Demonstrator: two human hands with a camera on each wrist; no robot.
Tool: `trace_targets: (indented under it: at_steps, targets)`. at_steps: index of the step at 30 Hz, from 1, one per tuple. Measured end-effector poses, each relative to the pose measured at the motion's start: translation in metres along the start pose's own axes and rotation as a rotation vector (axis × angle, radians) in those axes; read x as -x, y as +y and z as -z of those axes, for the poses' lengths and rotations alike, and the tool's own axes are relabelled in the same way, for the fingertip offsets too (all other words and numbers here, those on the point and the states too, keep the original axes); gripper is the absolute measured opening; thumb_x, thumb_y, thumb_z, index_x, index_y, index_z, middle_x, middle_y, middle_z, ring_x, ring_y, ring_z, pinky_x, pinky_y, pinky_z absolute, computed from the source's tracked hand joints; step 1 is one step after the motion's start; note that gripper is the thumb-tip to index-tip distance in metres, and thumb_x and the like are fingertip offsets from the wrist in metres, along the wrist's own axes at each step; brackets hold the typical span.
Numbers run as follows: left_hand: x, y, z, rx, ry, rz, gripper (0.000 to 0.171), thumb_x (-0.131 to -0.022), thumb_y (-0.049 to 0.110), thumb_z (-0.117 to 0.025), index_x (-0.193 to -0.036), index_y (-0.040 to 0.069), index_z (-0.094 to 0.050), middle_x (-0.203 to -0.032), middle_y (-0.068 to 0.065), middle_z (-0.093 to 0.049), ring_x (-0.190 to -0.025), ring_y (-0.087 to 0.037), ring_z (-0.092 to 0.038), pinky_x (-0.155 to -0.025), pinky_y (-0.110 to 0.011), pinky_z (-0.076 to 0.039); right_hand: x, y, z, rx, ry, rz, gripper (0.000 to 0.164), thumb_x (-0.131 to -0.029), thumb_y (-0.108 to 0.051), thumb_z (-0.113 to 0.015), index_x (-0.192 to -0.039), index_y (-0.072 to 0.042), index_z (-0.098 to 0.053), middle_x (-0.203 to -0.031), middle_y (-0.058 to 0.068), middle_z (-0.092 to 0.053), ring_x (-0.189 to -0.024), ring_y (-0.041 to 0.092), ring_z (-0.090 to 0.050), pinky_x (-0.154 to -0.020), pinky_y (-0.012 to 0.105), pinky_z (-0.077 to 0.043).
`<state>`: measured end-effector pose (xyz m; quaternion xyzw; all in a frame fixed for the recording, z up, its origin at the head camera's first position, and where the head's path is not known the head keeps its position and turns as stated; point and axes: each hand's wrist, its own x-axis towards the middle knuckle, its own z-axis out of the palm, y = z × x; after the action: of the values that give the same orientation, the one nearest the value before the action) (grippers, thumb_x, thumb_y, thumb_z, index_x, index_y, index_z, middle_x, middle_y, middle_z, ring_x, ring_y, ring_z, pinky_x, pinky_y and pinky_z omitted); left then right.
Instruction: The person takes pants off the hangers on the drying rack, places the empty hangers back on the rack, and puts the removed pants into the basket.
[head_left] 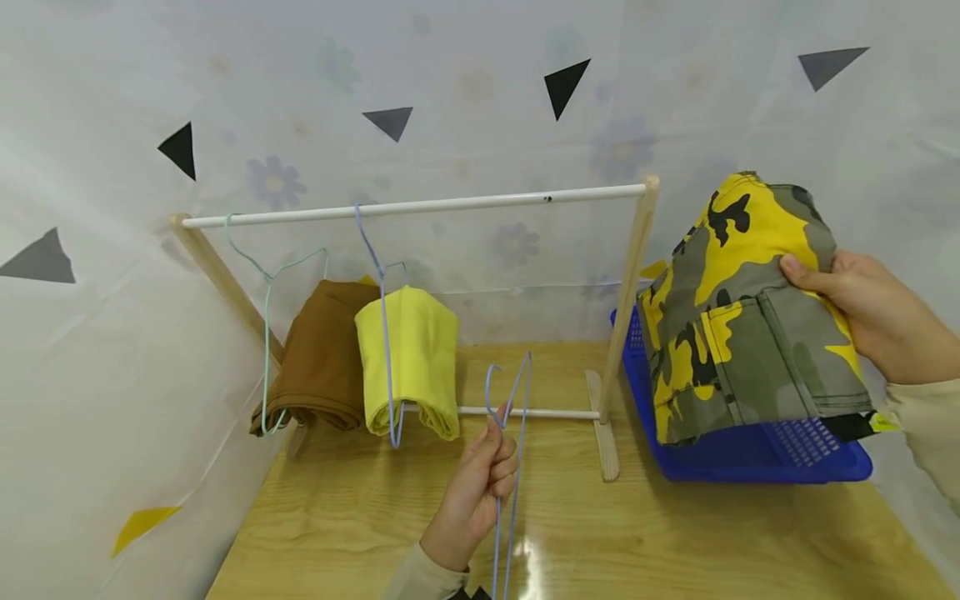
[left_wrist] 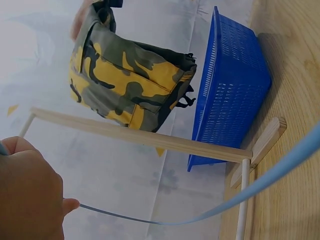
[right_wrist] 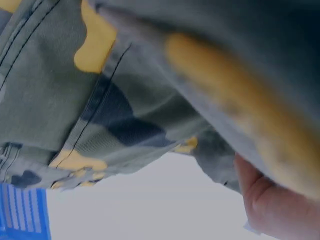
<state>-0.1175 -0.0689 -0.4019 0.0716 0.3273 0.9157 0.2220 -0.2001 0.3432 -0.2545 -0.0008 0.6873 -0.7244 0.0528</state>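
Observation:
My right hand [head_left: 873, 308] grips a folded camouflage garment [head_left: 757, 325] in yellow, grey and black, thumb on its near face, and holds it up over the blue basket [head_left: 780, 471]. Seen from the right wrist, the cloth [right_wrist: 60, 90] fills most of the view and part of the hand [right_wrist: 275, 205] shows at its edge. In front of the rack, my left hand [head_left: 480, 492] holds a light purple hanger [head_left: 517, 467] just below its hook. The left wrist view shows that hand [left_wrist: 30, 195] with the hanger's curved bar [left_wrist: 200, 217] crossing the foreground.
A rack with a white rail [head_left: 480, 202] and wooden posts [head_left: 628, 308] stands on the wooden table [head_left: 360, 517]. On its left hang brown trousers [head_left: 322, 350] on a green hanger [head_left: 266, 333] and a yellow folded garment [head_left: 412, 350] on a purple hanger [head_left: 384, 333].

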Motion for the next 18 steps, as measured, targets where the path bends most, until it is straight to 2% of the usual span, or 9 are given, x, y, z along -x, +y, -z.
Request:
trace_targets:
  at_steps: [3, 8, 14, 18]
  targets:
    - [0.001, 0.0, 0.0, -0.006, 0.005, 0.006, 0.058, -0.095, 0.033, -0.037, -0.142, 0.013, -0.011, -0.059, 0.01, -0.027, -0.045, 0.002, -0.022, -0.038, -0.011, -0.016, -0.005, 0.006, 0.004, 0.006, -0.001, 0.042, 0.023, -0.089, -0.02, -0.052, -0.107, -0.009, -0.044, -0.083, 0.001, -0.062, -0.071, 0.018, -0.063, -0.059, 0.033, -0.052]
    - [0.002, -0.001, -0.001, -0.006, 0.009, 0.0, 0.058, -0.095, 0.033, -0.036, -0.142, 0.012, -0.01, -0.06, 0.01, -0.027, -0.046, 0.001, -0.021, -0.038, -0.011, -0.016, -0.015, 0.012, 0.009, 0.059, -0.036, 0.054, 0.034, -0.089, -0.022, -0.052, -0.112, -0.004, -0.036, -0.087, 0.001, -0.061, -0.073, 0.018, -0.062, -0.06, 0.033, -0.052]
    - [0.002, -0.001, -0.005, 0.021, 0.008, -0.002, 0.057, -0.095, 0.033, -0.036, -0.142, 0.013, -0.01, -0.06, 0.01, -0.026, -0.046, 0.001, -0.02, -0.038, -0.011, -0.016, -0.024, 0.019, 0.011, 0.013, -0.072, 0.022, 0.025, -0.089, -0.018, -0.052, -0.109, -0.004, -0.044, -0.087, 0.005, -0.063, -0.073, 0.021, -0.063, -0.06, 0.035, -0.052]
    - [0.001, 0.0, -0.007, 0.038, 0.011, -0.002, 0.057, -0.095, 0.033, -0.037, -0.142, 0.014, -0.011, -0.06, 0.01, -0.026, -0.046, 0.001, -0.021, -0.038, -0.01, -0.016, -0.028, 0.025, 0.01, 0.061, -0.073, -0.026, 0.033, -0.089, -0.023, -0.053, -0.112, -0.005, -0.038, -0.087, 0.003, -0.064, -0.074, 0.021, -0.063, -0.062, 0.036, -0.052]
